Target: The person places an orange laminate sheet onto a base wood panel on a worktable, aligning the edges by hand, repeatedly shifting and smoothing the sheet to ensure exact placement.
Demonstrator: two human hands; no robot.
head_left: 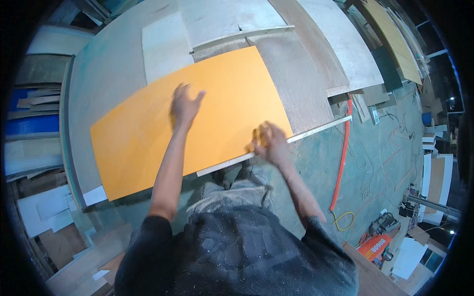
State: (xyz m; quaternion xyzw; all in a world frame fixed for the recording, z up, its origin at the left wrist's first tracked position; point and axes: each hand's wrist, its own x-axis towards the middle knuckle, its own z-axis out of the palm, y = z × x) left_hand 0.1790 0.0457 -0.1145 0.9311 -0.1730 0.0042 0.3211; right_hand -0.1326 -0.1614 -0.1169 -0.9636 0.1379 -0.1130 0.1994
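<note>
A large orange-yellow sheet (pixel 222 98) lies flat before me, its near edge close to my body. Over its middle is my left hand (pixel 185 104), with the thumb apart from the fingers and nothing held. Close to the near right corner, my right hand (pixel 272 143) has its fingers loosely bent and apart, slightly blurred by motion; I see nothing in it. Whether either palm presses on the sheet I cannot tell. Under the near edge runs a pale narrow strip (pixel 316 129), which sticks out to the right past the sheet.
Grey and white boards (pixel 291 74) lie under and beyond the sheet, with a raised strip (pixel 242 37) across them. An orange coiled hose (pixel 344 153) hangs at the right, above cables on the floor. Stacked panels (pixel 37 118) stand left. An orange-red box (pixel 374 246) sits lower right.
</note>
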